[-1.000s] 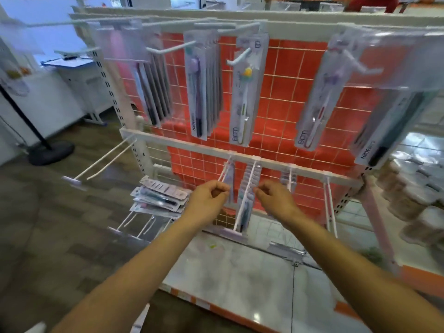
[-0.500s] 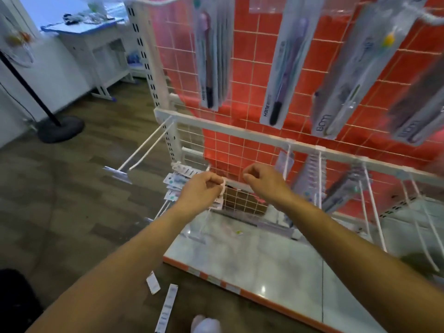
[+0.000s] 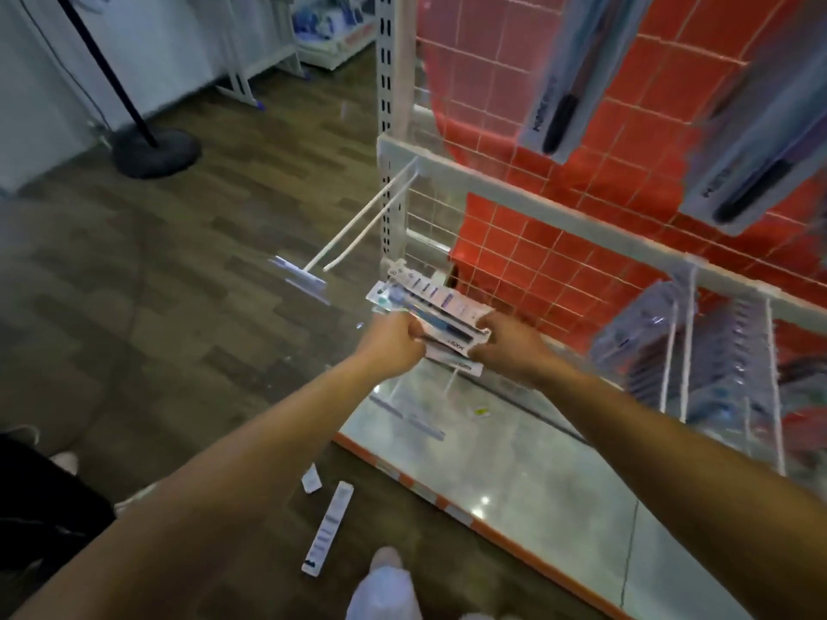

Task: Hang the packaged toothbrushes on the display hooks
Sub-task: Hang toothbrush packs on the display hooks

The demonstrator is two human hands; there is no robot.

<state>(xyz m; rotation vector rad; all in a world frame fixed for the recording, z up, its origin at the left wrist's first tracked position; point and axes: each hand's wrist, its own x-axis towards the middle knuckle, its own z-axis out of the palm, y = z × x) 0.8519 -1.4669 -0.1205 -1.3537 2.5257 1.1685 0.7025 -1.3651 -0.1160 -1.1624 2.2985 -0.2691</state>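
Several toothbrush packs (image 3: 432,306), gripped left hand (image 3: 393,346), right hand (image 3: 514,351), hang-ends pointing far-left

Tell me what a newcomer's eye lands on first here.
At centre, the left hand and right hand grip a stack of packaged toothbrushes low on the rack. Behind it glows the red tiled panel, with an empty white hook jutting out leftward. A loose package lies on the wood floor below.

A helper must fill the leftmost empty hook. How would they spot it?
Find the white perforated upright at the rack's left edge. Where the white crossbar meets it, a two-rod hook juts out over the wooden floor. Unlike the loaded hook further right, it hangs bare.
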